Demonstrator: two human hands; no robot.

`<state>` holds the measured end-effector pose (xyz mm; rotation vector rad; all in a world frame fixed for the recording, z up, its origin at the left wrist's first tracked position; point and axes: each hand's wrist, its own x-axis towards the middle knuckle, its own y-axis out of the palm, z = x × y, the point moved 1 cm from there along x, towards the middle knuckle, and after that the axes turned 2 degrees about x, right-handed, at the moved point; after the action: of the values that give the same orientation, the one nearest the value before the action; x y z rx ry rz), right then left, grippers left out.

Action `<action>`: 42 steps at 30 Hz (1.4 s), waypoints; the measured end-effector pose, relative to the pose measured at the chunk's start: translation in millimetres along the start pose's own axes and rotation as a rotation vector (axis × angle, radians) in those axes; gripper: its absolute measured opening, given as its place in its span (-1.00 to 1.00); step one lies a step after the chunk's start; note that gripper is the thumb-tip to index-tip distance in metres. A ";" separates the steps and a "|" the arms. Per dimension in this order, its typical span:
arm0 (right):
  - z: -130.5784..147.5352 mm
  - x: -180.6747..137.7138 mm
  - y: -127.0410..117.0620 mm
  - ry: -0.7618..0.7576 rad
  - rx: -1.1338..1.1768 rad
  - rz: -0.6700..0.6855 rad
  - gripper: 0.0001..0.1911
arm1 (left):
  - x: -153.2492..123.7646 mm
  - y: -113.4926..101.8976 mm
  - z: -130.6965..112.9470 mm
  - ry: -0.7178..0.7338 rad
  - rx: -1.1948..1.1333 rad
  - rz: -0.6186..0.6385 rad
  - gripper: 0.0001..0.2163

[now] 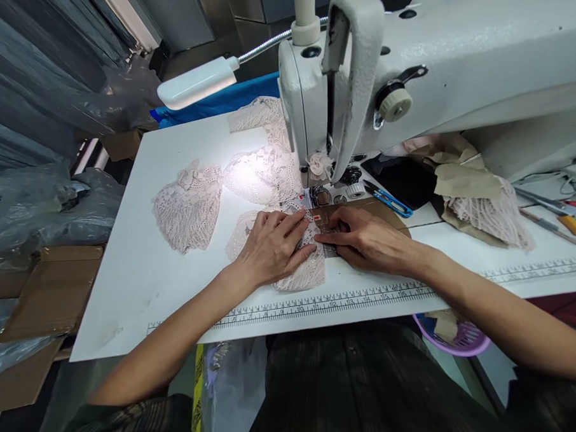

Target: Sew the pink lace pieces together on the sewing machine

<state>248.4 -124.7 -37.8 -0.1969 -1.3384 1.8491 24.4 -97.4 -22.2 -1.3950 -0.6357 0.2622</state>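
Note:
My left hand (273, 245) lies flat, fingers spread, on a piece of pale pink lace (300, 276) in front of the needle area of a white sewing machine (405, 64). My right hand (365, 238) presses its fingertips on the lace's right edge and on a brown card piece (386, 208) under the presser foot (321, 195). Both hands hold the lace down; the fingertips nearly meet. A chain of joined lace pieces (262, 172) runs back behind the machine head.
Another lace piece (188, 204) lies to the left on the white table (138, 273). A printed ruler (320, 302) runs along the front edge. Blue snips (387, 200), brown paper with lace (483, 207), scissors and tools (574, 219) sit right. A lamp (196, 82) hangs above; a purple basket (458, 339) below.

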 end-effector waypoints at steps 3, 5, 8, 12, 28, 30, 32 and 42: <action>-0.7 1.1 0.9 0.003 -0.012 -0.025 -0.66 | 5.0 0.4 3.0 0.007 0.022 0.025 -0.65; -1.7 2.3 1.9 0.017 -0.015 -0.034 -0.65 | 9.4 1.0 8.4 0.023 0.038 0.042 -0.63; -2.6 4.1 3.1 0.059 -0.029 -0.038 -0.62 | 15.4 2.0 18.2 0.052 0.062 0.080 -0.60; -0.9 5.7 3.3 0.083 -0.042 -0.048 -0.64 | 19.3 3.3 25.9 0.084 0.046 0.079 -0.61; 0.9 7.7 4.5 0.125 -0.074 -0.045 -0.61 | 21.2 13.2 33.3 0.084 -0.064 -0.010 -0.62; 1.7 7.9 4.4 0.122 -0.089 -0.052 -0.62 | 20.7 13.7 33.1 0.089 -0.058 -0.015 -0.61; 2.5 7.9 4.7 0.119 -0.109 -0.062 -0.63 | 20.3 13.9 33.0 0.097 -0.041 -0.011 -0.59; 3.0 5.8 10.2 0.214 -0.119 -0.091 -0.64 | 18.0 10.8 25.9 0.072 0.044 0.044 -0.56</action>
<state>237.6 -123.7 -43.3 -0.3790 -1.2871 1.6249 26.6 -64.4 -26.9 -1.3713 -0.5377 0.2579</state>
